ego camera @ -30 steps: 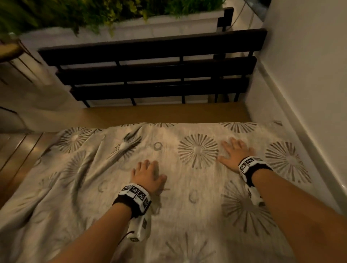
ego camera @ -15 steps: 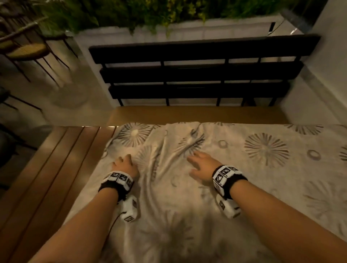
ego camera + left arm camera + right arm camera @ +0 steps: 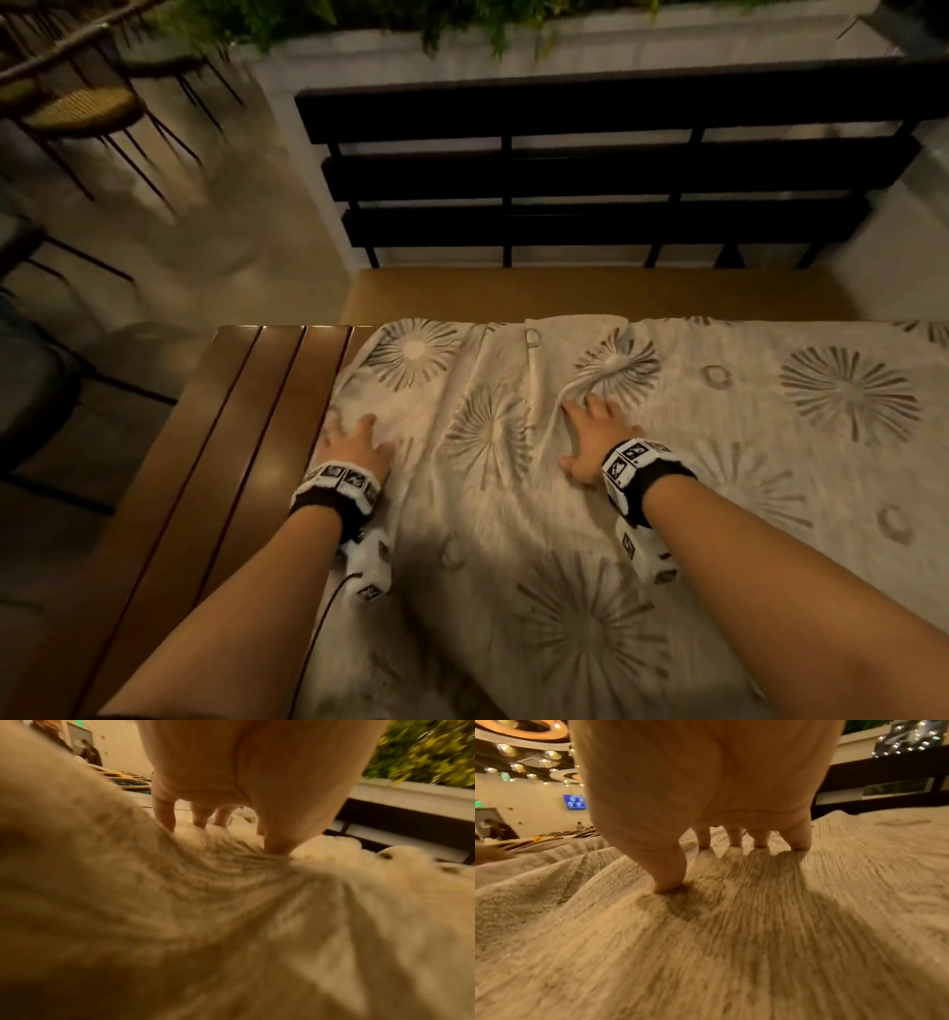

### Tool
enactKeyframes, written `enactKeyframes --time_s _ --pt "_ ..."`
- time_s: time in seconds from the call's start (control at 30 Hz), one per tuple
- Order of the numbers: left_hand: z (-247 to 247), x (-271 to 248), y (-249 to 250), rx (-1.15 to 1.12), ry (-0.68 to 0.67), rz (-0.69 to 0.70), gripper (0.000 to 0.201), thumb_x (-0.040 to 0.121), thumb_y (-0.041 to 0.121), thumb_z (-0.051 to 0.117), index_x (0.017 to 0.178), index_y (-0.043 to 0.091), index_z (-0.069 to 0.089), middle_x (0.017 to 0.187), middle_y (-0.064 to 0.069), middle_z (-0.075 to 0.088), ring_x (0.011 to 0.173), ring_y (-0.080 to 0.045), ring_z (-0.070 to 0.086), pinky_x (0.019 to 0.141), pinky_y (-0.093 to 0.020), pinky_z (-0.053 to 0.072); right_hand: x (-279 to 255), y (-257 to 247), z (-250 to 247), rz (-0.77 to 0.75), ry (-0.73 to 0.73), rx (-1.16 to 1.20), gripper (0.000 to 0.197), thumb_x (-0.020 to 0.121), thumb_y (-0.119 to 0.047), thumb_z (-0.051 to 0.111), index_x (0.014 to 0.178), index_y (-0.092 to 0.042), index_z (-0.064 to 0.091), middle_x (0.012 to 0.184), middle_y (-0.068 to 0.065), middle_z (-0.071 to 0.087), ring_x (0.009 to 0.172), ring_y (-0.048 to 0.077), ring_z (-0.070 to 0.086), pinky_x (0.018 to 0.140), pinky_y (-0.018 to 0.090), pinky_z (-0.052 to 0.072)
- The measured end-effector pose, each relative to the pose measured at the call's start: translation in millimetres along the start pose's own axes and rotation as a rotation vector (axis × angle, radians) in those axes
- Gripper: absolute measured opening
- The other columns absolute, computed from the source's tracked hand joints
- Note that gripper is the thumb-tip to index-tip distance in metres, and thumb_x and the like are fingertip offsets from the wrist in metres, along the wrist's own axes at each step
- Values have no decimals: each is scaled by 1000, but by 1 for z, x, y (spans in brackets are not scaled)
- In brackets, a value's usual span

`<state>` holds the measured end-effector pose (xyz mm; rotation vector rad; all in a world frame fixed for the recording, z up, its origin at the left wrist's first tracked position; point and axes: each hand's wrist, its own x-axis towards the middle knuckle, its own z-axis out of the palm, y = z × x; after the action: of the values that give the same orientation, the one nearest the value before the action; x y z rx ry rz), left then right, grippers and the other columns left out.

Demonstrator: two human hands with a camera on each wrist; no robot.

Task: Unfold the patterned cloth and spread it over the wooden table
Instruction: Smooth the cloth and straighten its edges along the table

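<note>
The pale patterned cloth (image 3: 642, 462) with grey starburst prints lies spread over most of the wooden table (image 3: 241, 437), still creased near its left edge. My left hand (image 3: 354, 442) presses flat on the cloth beside that left edge, fingers straight; the left wrist view shows its fingertips (image 3: 164, 819) and thumb pushing into bunched fabric (image 3: 231, 902). My right hand (image 3: 590, 437) lies flat on the cloth near the middle, fingers spread beside a long fold. In the right wrist view its fingers (image 3: 734, 837) and thumb press down on the weave (image 3: 731, 943).
Bare wooden slats of the table show at the left. A dark slatted bench (image 3: 590, 169) stands beyond the far edge, with a white planter (image 3: 513, 46) of green plants behind it. Wicker chairs (image 3: 77, 108) stand at far left on the floor.
Both hands have slid left across the cloth, from its middle and right toward its left edge, staying flat. The view has swung left, so the table's bare left slats now show.
</note>
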<state>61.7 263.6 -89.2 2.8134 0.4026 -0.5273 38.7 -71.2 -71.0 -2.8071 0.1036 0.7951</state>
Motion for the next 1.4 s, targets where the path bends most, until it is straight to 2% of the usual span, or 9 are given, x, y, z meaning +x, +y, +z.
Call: enactKeyframes --time_s 0.17,0.23,0.33,0.4,0.47,0.6,0.93,1.1,1.4 --pt "-23 12 -85 -68 -38 -264 61 94 55 38 149 40 17 161 -4 -8 143 -44 8 115 -55 17 -3 -4 4 31 -11 2 87 85 -43 59 151 -35 3 162 0 -9 148 33 -5 114 60 15" --pt "-36 18 -99 47 -1 -280 59 94 54 32 149 40 15 161 -7 -3 143 -43 5 115 -58 15 -2 -8 2 35 -38 -7 84 87 -39 57 152 -35 3 162 2 -13 148 35 -8 116 60 13" --pt "-35 23 -64 273 94 58 58 93 53 27 147 32 22 159 -14 13 142 -43 14 115 -55 19 -2 -17 -1 6 -62 -55 83 86 -36 56 151 -39 3 161 3 -15 147 38 -10 116 59 11" --pt "-24 20 -18 223 17 290 67 88 62 24 147 30 23 162 -9 5 146 -39 6 117 -55 15 -1 -25 -1 -28 -65 -75 81 86 -38 53 150 -42 4 162 2 -14 147 41 -9 116 60 10" --pt "-10 8 21 107 -71 328 70 89 66 29 150 36 13 162 -5 -2 148 -33 -2 119 -53 10 1 -31 -3 -35 -88 -86 79 88 -39 52 150 -43 3 162 1 -15 146 43 -10 116 62 10" --pt "6 -12 34 119 -133 249 70 90 68 34 149 47 4 162 -3 -8 147 -36 -6 116 -59 11 1 -31 -5 -33 -122 -116 80 89 -42 52 150 -44 0 161 -1 -18 146 43 -12 116 62 9" --pt "-31 -5 -92 105 -187 -49 88 77 85 30 148 49 -6 161 -6 -14 145 -45 -3 117 -59 8 -1 -102 16 -200 -130 -179 75 91 -47 44 150 -44 -2 161 -4 -20 148 31 -14 117 56 6" --pt "-19 -31 -85 111 -210 23 101 68 90 38 148 48 -8 161 -4 -15 146 -40 -10 116 -60 8 7 -119 18 -192 -134 -190 77 90 -40 47 150 -47 -2 160 -5 -22 148 32 -15 116 57 2" --pt "10 -66 -81 73 -208 -63 123 46 101 32 144 47 -21 158 -5 -26 144 -41 -19 112 -66 9 2 -110 22 -203 -156 -230 87 87 -36 58 149 -49 -3 159 -8 -25 148 28 -16 118 53 2"
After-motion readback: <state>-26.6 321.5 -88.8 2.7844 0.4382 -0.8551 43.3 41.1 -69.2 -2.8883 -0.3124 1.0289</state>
